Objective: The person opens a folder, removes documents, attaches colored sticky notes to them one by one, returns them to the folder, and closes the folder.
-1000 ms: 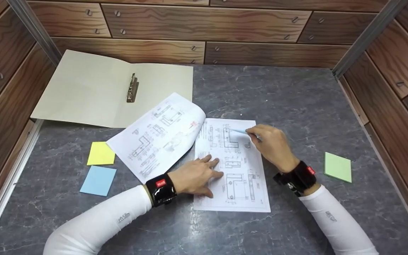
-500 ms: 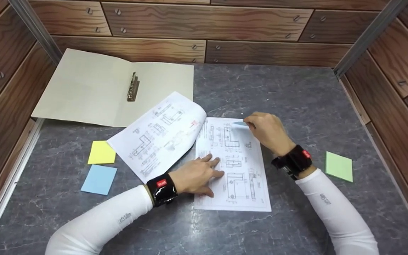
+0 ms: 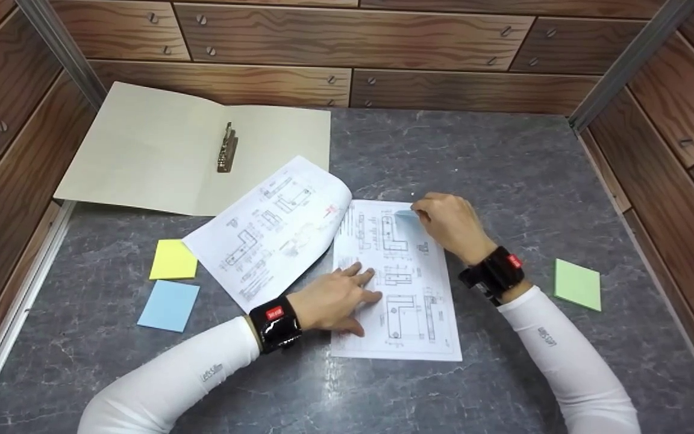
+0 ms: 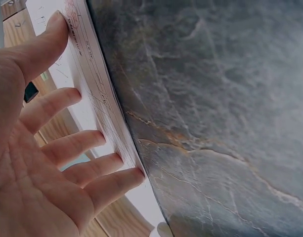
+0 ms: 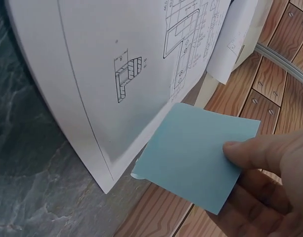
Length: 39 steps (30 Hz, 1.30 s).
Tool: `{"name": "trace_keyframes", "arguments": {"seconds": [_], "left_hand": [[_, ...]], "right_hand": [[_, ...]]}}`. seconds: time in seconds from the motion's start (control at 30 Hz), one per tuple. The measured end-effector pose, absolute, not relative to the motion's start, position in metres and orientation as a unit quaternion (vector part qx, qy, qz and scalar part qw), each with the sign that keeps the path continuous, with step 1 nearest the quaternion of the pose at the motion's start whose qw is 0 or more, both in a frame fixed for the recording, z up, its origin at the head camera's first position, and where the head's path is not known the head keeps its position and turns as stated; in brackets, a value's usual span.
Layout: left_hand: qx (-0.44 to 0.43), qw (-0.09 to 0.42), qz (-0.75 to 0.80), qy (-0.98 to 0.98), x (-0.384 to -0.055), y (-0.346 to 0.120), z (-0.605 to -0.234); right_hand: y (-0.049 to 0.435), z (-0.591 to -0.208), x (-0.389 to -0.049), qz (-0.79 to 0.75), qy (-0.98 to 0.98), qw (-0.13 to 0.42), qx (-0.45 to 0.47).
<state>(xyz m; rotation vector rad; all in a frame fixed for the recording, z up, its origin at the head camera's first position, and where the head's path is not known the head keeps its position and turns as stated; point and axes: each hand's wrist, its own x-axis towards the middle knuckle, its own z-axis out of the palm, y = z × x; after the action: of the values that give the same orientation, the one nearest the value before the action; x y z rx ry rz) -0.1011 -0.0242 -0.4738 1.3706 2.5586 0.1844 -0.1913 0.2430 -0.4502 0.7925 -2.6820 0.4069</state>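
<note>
My right hand pinches a blue sticky note between thumb and fingers, over the upper right corner of a printed technical drawing. In the right wrist view the note's far edge lies close to the sheet's edge. My left hand rests with spread fingers on the left part of that sheet; its fingertips touch the paper in the left wrist view. To the left, a folded-back page of drawings curls over beside the sheet.
An open beige folder with a metal clip lies at the back left. A yellow sticky pad and a blue sticky pad lie left of the pages, a green sticky pad at the right. Wood-patterned walls enclose the grey table.
My right hand has moved up and slightly left with the blue note, toward the sheet's top edge, and the note has turned to show more of its face. The left hand stays put.
</note>
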Motion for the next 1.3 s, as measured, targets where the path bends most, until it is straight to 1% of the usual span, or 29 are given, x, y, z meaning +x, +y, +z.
{"name": "trace_keyframes", "arguments": {"seconds": [0.2,0.5,0.73,1.03,1.3], "left_hand": [[0.466,0.116,0.065,0.874,-0.101,-0.025,-0.474],[0.468,0.111,0.061,0.875,-0.100,-0.025,-0.475],[0.473,0.105,0.061,0.873,-0.100,-0.025,-0.476],[0.475,0.105,0.061,0.872,-0.100,-0.025,-0.475],[0.472,0.110,0.063,0.873,-0.101,-0.024,-0.475]], "right_hand": [[0.244,-0.454,-0.190,0.152,-0.938,0.151,0.273],[0.245,-0.461,-0.186,0.157,-0.941,0.123,0.273],[0.246,-0.468,-0.183,0.153,-0.941,0.113,0.279],[0.248,-0.475,-0.178,0.173,-0.944,0.063,0.276],[0.249,-0.480,-0.173,0.175,-0.941,0.048,0.285]]}}
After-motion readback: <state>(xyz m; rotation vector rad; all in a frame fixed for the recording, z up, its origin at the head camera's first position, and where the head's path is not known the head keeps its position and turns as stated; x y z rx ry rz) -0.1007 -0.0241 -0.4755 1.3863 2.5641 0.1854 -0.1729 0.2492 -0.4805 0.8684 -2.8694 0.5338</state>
